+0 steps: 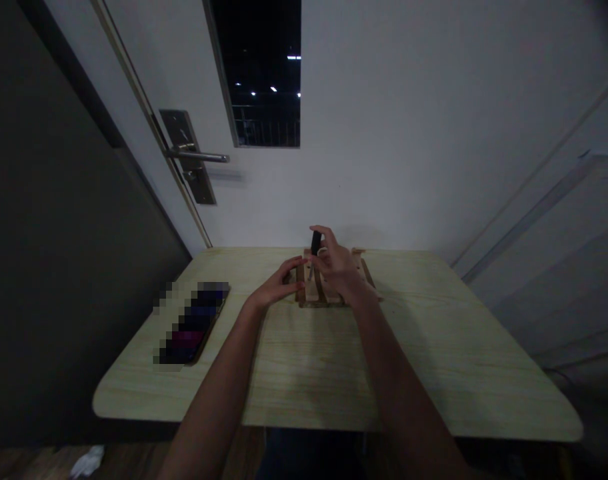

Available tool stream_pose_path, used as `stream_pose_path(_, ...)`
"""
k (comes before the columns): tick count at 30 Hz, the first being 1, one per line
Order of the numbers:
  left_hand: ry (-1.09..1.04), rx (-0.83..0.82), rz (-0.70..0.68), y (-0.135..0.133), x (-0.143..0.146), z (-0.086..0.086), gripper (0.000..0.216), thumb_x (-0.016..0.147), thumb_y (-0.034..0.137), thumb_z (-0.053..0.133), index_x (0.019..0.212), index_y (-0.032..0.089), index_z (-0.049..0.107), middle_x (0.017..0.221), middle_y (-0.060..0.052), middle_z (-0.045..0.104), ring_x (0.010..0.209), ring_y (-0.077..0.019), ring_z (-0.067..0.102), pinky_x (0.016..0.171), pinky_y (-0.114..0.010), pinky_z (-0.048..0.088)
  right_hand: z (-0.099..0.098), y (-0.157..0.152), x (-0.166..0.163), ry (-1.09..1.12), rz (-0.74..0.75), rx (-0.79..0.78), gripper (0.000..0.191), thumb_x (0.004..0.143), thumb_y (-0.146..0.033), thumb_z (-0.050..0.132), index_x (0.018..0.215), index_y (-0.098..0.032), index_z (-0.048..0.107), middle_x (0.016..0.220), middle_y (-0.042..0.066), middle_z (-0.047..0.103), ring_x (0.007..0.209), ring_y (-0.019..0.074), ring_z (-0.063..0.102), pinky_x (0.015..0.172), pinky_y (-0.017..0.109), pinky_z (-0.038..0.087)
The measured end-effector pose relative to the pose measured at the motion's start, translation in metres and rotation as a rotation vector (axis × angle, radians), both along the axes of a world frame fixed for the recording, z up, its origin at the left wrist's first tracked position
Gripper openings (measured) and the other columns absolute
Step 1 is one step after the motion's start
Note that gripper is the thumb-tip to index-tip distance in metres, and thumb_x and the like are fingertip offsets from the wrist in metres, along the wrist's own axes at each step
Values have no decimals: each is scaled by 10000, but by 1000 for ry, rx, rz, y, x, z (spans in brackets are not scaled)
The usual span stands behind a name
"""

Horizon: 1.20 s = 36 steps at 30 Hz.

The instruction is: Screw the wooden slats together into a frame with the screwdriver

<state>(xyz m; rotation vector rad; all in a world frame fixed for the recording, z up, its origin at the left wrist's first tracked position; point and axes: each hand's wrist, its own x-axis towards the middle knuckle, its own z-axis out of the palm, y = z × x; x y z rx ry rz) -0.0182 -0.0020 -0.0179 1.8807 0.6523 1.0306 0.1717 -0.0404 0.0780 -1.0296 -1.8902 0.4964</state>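
A small wooden frame model [365,272] stands near the far edge of a pale wooden table [334,360]. My right hand [337,263] is over the model, its fingers pinched round a short dark tool with a black handle [315,242], held upright. My left hand [277,285] rests at the model's left side, fingers curled and touching its wooden edge. Most of the model is hidden behind my hands.
A phone [194,323] with a blurred-out screen lies on the table's left part. A white door with a metal lever handle [197,157] and a dark window stands behind the table. Crumpled white paper [88,460] lies on the floor at lower left.
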Motion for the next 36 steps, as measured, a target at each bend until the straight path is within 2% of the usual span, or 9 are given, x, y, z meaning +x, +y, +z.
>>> stream_pose_path(6, -7, 8, -2, 2, -1, -2, 555, 762, 297, 661, 1284, 284, 474, 1435, -55, 345, 1355, -272, 258, 1141, -460, 168, 2, -3, 4, -70, -25, -11, 550, 810, -193, 462, 1341, -265, 337, 945, 55, 654, 781, 189, 614, 711, 330, 468)
stream_pose_path(14, 3, -6, 9, -2, 2, 2, 561, 768, 289, 654, 1292, 306, 457, 1440, -38, 339, 1358, -263, 259, 1146, -459, 174, -6, 4, 3, -23, 53, 50, 539, 828, -264, 478, 1350, -305, 350, 1017, 46, 616, 780, 174, 588, 727, 337, 482)
stream_pose_path(25, 8, -12, 12, 3, -1, -6, 590, 763, 312, 655, 1310, 319, 437, 1451, -30, 324, 1358, -259, 268, 1145, -445, 182, 2, 1, 4, -19, -16, 1, 398, 791, -293, 549, 1168, -252, 428, 845, 22, 610, 702, 164, 582, 640, 291, 463)
stream_pose_path(36, -11, -24, 12, 2, 0, -3, 556, 750, 327, 671, 1272, 283, 485, 1444, -58, 334, 1360, -269, 257, 1140, -455, 175, 3, -2, 4, -44, 27, -23, 475, 797, -200, 465, 1256, -263, 360, 890, 42, 648, 697, 166, 608, 649, 294, 472)
